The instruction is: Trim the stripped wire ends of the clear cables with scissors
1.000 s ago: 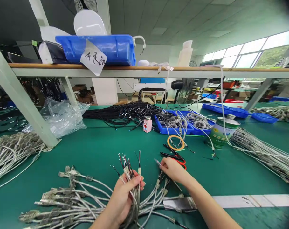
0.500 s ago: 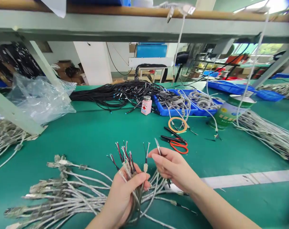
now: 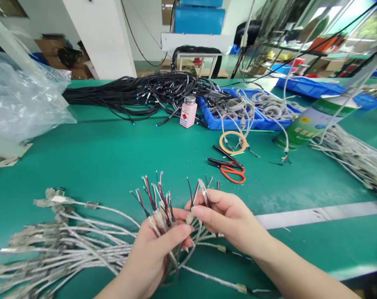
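Observation:
My left hand (image 3: 154, 253) is closed round a bundle of silver braided cables (image 3: 161, 207), their stripped red, black and white wire ends pointing up. My right hand (image 3: 228, 218) pinches a small metal tweezer-like tool (image 3: 204, 194) at the wire tips of one cable beside the bundle. The rest of the braided cables (image 3: 60, 245) trail left across the green table (image 3: 113, 153) in a loose pile.
Orange-handled scissors (image 3: 230, 170) and a tape ring (image 3: 232, 142) lie beyond my hands. A small pink bottle (image 3: 187, 112), blue trays (image 3: 234, 116) of coiled cables, a black cable heap (image 3: 138, 93), a green can (image 3: 312, 122) and a clear plastic bag (image 3: 23, 95) stand farther back.
The view has tilted down, dropping the shelf out of sight. My right hand rose from the table near the scissors, bringing the metal tool to the wire ends held by my left hand.

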`<action>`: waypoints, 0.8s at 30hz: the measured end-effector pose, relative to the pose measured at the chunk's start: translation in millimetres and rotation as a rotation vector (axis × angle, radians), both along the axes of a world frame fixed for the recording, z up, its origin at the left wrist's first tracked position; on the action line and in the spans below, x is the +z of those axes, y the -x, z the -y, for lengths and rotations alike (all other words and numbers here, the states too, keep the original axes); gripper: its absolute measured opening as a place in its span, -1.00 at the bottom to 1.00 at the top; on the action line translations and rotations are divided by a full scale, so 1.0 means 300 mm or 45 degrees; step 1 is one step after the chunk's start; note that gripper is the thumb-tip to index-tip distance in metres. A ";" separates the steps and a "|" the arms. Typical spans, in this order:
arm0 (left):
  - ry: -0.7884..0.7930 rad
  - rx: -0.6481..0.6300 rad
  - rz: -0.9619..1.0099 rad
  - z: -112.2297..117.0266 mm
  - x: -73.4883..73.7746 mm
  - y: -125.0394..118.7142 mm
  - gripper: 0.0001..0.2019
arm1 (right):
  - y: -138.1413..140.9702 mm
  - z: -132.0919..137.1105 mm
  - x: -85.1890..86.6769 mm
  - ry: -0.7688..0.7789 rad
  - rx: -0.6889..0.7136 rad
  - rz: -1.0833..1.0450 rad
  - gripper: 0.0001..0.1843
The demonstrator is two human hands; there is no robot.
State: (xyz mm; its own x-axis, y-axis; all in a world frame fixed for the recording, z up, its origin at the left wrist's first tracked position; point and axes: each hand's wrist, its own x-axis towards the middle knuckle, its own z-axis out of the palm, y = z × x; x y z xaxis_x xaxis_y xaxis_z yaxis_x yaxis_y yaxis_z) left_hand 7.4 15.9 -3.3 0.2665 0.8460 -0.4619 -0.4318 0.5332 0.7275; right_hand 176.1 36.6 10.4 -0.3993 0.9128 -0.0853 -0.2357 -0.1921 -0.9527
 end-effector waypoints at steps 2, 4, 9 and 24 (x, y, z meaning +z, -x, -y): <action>0.001 -0.001 0.013 0.000 -0.001 0.001 -0.73 | -0.002 0.001 0.005 -0.033 0.032 0.023 -0.87; 0.015 -0.006 0.025 0.001 0.002 0.002 -0.73 | -0.002 0.001 0.007 -0.038 0.061 0.016 -0.88; -0.015 -0.013 0.092 0.004 0.010 0.002 -0.74 | 0.006 0.006 0.004 -0.145 0.068 0.029 -0.89; 0.020 0.105 0.084 -0.004 0.028 0.005 -0.77 | -0.048 0.018 0.026 -0.969 -0.118 0.905 -0.86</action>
